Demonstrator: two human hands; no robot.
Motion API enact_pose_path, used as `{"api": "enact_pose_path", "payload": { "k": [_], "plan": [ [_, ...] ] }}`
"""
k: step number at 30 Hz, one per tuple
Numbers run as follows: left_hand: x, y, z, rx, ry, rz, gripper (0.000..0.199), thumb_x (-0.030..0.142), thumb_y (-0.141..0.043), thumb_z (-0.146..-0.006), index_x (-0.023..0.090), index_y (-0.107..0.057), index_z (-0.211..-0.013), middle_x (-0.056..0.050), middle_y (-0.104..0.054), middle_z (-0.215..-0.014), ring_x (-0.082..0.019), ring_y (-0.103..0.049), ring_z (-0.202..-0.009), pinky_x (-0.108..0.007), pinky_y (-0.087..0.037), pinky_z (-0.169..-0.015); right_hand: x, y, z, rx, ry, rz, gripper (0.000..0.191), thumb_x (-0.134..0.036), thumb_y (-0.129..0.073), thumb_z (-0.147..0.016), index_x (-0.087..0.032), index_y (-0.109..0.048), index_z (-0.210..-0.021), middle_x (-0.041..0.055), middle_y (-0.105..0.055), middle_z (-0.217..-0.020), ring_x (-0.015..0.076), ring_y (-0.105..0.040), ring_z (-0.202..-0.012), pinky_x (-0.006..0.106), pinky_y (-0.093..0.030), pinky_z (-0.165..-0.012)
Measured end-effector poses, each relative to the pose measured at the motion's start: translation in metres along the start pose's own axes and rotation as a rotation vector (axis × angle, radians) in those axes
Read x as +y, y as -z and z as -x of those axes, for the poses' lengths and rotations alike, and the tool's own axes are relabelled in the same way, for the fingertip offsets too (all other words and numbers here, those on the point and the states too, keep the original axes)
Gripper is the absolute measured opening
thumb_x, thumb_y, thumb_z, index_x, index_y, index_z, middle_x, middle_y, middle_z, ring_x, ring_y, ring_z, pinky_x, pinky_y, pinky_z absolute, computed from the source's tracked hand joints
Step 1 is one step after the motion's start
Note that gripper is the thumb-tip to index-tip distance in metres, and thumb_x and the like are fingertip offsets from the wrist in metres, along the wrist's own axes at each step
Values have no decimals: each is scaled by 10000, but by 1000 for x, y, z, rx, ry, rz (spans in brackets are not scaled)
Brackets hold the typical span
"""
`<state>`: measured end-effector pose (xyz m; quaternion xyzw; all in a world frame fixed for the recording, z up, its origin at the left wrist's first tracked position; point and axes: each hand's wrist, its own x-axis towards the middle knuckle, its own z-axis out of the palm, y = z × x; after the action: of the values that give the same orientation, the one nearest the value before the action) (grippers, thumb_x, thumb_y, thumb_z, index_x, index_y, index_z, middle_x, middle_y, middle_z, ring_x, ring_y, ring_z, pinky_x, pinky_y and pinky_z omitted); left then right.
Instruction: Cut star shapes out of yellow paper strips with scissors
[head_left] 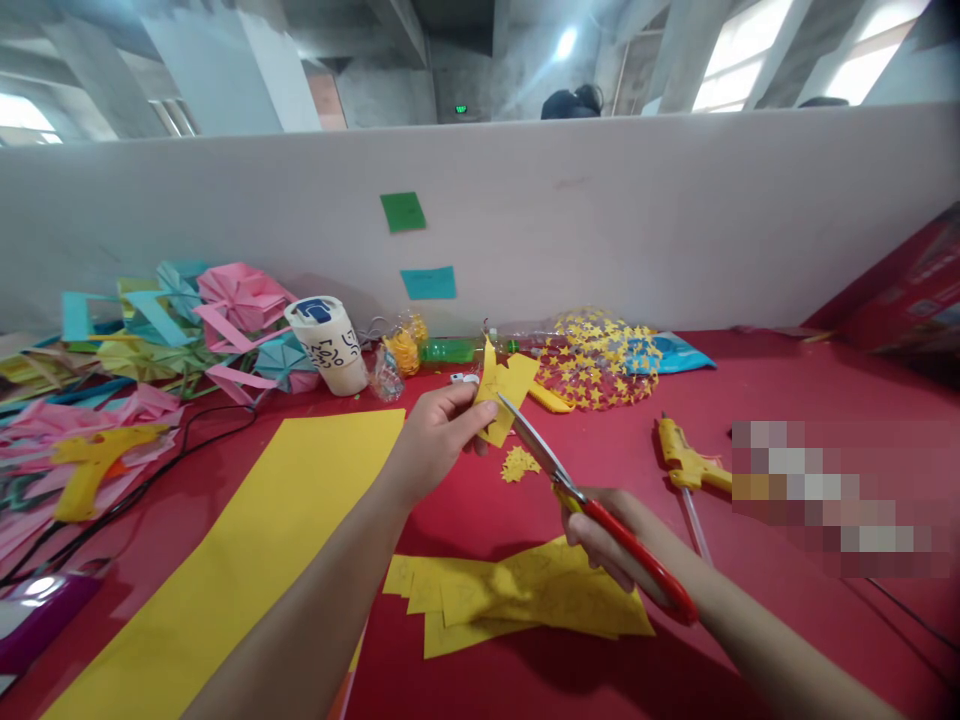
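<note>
My left hand (442, 432) pinches a small piece of yellow paper (517, 380) with a notch cut into its top edge. In my right hand (611, 540) are scissors (551, 465) with red and yellow handles, their blade tips at the paper's lower right side. Beneath the blades lies a little heap of cut yellow paper stars (519, 464) on the red table. Closer to me, a fanned stack of yellow paper strips (480, 595) bears faint drawn outlines, and my right hand hangs over its right part.
A large yellow sheet (300, 500) lies under my left forearm. Yellow glue guns rest at the left (97, 460) and right (686, 460), with cables. Along the wall stand folded paper shapes (244, 300), a white cup (328, 345), a green bottle (450, 350) and star-covered clear wrap (596, 360).
</note>
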<state>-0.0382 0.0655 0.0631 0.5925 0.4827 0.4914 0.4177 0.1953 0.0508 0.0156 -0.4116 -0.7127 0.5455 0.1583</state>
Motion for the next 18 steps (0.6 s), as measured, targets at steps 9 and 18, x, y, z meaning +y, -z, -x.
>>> {"api": "enact_pose_path", "payload": {
  "k": [9, 18],
  "plan": [
    [4, -4, 1, 20, 57, 41, 234, 354, -627, -801, 167, -589, -665, 31, -538, -601, -92, -523, -510, -220, -443, -516, 1, -6, -1, 18, -62, -49, 455, -626, -463, -837, -198, -413, -690, -66, -414, -522, 42, -349, -357, 155, -239, -324],
    [2, -10, 3, 48, 55, 84, 208, 348, -606, -823, 166, -631, -727, 14, -588, -645, -98, -541, -533, -221, -444, -516, 10, -8, -2, 27, -35, -107, 469, -631, -404, -871, -201, -411, -685, -88, -384, -443, 46, -341, -334, 153, -262, -339]
  ]
}}
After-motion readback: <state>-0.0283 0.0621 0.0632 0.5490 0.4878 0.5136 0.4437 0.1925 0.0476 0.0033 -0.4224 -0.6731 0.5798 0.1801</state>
